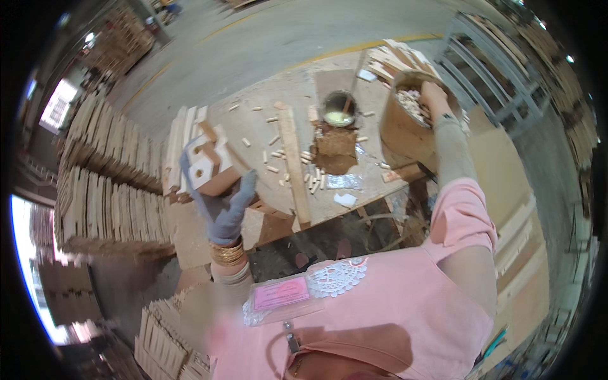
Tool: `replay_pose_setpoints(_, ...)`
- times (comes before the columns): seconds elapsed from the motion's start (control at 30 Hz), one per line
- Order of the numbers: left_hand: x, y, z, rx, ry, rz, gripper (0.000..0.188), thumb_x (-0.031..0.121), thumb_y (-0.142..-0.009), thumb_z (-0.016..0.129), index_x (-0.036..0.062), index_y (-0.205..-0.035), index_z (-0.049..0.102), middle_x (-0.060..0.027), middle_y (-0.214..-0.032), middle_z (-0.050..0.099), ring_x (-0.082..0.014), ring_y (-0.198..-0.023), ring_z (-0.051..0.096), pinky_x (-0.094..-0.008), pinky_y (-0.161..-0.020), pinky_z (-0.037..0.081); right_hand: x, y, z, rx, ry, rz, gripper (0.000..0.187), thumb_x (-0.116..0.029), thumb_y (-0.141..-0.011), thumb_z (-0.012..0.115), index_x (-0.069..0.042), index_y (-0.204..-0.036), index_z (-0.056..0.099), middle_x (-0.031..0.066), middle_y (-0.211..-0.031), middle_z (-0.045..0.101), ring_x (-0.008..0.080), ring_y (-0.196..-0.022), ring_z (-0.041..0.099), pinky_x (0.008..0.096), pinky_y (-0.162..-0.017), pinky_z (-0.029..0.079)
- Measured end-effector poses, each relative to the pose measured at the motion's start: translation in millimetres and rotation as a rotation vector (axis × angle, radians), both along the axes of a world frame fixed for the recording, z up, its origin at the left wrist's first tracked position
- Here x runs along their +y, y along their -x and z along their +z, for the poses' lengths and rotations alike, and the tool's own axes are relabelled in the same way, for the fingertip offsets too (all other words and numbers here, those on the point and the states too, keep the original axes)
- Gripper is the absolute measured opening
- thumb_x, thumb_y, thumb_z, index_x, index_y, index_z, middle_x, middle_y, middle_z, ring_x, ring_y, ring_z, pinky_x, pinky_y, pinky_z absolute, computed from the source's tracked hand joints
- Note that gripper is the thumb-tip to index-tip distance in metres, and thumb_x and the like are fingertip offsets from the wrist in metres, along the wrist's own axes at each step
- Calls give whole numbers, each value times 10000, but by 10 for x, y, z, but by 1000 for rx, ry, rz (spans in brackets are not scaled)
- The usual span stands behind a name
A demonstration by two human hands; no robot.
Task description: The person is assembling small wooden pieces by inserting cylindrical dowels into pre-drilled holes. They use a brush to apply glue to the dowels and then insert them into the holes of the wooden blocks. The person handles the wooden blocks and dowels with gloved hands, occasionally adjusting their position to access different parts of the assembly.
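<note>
My left hand (227, 212), in a grey glove, grips several wooden blocks (218, 182) at the left of the table. Their pale end faces show round holes. My bare right hand (434, 98) reaches into a large brown bucket (405, 138) at the right. Its fingers curl down at the small wooden dowels (410, 101) inside; the fingertips are hidden, so what they hold cannot be made out. Between the hands, loose dowels (315, 182) lie scattered on the table around a long wooden strip (294, 171).
A pot (339, 116) of pale yellowish liquid with a stick in it stands mid-table, beyond a brown stained patch (337, 152). Tall stacks of wooden pieces (111, 209) rise at the left. More strips (399, 56) lie behind the bucket, near a grey metal rack (484, 69).
</note>
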State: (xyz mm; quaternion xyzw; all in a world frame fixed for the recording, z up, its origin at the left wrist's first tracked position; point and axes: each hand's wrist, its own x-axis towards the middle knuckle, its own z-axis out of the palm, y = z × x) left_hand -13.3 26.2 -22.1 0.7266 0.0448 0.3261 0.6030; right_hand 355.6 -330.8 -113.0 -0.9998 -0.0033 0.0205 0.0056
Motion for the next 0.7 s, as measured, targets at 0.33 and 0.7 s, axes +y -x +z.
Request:
replay_pose_setpoints(0.33, -122, -191, 126, -129, -1, -158, 717, 24, -625, 740, 61, -1183, 291, -77, -1086, 437, -148, -965, 509, -276, -800, 482, 273, 147, 634, -138, -1037, 290, 244, -109, -726, 669, -6, -936, 602, 55, -784, 626, 116, -741, 578, 236, -680, 449)
replay_pose_setpoints(0.7, -50, -200, 116, -101, -160, -7, 672, 61, -610, 745, 55, -1149, 344, -71, -970, 528, -142, -830, 559, -274, -676, 495, 2492, 2472, 2561, -82, -813, 1382, 87, -34, -726, 648, -14, -802, 610, 26, -741, 616, 108, -722, 583, 241, -668, 453)
